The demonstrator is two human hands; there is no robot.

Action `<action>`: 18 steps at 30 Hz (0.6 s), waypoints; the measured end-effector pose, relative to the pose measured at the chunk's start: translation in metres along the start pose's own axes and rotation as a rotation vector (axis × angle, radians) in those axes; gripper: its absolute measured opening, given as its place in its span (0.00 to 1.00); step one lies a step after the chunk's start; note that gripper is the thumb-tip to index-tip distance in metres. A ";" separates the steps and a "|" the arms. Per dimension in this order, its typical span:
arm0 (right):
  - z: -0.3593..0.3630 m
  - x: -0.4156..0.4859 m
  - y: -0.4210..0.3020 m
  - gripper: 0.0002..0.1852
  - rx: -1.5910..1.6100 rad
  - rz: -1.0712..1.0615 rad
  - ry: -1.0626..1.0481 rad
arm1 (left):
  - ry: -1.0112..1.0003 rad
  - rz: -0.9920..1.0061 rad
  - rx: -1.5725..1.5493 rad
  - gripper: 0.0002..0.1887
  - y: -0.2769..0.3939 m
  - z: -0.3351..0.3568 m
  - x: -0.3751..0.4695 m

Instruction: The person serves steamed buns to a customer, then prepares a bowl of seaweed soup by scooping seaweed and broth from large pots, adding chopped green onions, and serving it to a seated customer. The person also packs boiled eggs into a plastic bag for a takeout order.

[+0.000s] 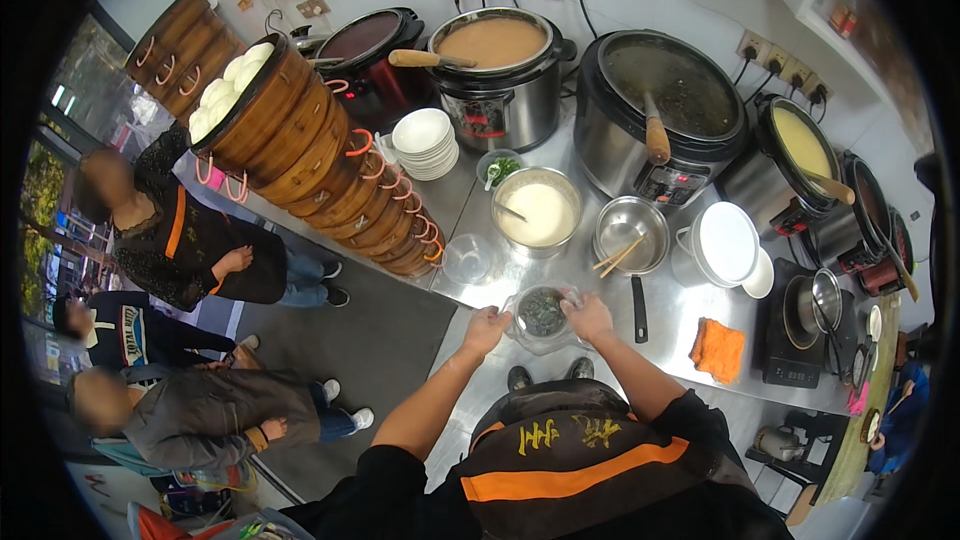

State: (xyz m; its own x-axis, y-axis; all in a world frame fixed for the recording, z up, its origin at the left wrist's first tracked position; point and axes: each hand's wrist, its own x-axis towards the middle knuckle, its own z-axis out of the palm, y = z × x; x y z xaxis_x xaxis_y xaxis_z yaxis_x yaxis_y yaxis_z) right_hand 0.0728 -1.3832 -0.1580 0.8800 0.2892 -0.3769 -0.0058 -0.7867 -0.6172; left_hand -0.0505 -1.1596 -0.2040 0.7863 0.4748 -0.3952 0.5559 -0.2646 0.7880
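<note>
My left hand (489,328) pinches the left edge of a clear plastic bag (547,345) at the counter's front edge. The bag's right edge is in the fingers of my right hand (589,316). Between my hands, inside the bag, sits a round container (541,310) with dark, greenish contents; whether it has a lid I cannot tell. Just beyond my left hand stands a clear plastic bowl (468,259). Farther back, a metal pot (537,208) holds a creamy white batter or porridge with a utensil handle in it. Chopsticks (619,256) lie across a steel saucepan (632,232) beyond my right hand.
Stacked bamboo steamers (322,165) with white buns (232,86) rise at left. Several electric cookers, including a large one (660,120), line the wall. A lidded white bucket (720,244), an orange cloth (718,351) and an induction cooker (802,330) are right. Several people (202,232) stand left.
</note>
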 end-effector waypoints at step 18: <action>-0.044 -0.005 -0.021 0.19 -0.140 -0.250 0.093 | -0.115 0.166 -0.687 0.09 0.147 -0.085 -0.031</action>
State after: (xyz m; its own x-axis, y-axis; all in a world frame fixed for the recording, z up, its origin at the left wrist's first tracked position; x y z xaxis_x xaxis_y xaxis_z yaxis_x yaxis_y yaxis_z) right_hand 0.0898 -1.3924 -0.1128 0.8856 0.4373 -0.1565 0.2764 -0.7671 -0.5790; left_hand -0.0163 -1.1421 -0.0358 0.8904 0.3726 -0.2615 0.1604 0.2808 0.9463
